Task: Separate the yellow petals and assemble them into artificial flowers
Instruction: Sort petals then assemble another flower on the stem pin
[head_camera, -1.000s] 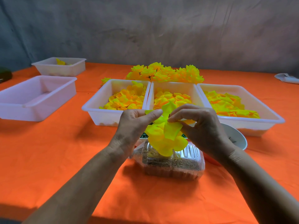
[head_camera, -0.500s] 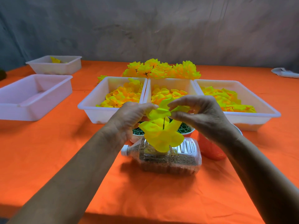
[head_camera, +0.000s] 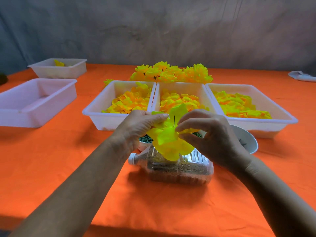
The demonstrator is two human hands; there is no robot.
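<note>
A half-built yellow flower (head_camera: 168, 139) of layered petals sits on a thin dark pin (head_camera: 174, 120) above a plastic bottle (head_camera: 177, 165) lying on its side, filled with brown grains. My left hand (head_camera: 142, 127) pinches the petals from the left. My right hand (head_camera: 205, 132) pinches them from the right, thumb and forefinger at the pin. Three white trays (head_camera: 95, 111) (head_camera: 156, 100) (head_camera: 280, 117) behind hold loose yellow-orange petals. Finished yellow flowers (head_camera: 171, 72) lie in a heap beyond the trays.
A small bowl of dark green pieces (head_camera: 145, 140) sits under my hands. A white bowl (head_camera: 248, 142) stands at the right. Two more white trays (head_camera: 34, 100) (head_camera: 59, 68) are at the left. A white cloth (head_camera: 301, 76) lies far right on the orange tablecloth (head_camera: 51, 159).
Another petal has slid down the pin onto the stack, and the pin's tip now pokes through the upper petal. Both hands stayed pinched on the flower.
</note>
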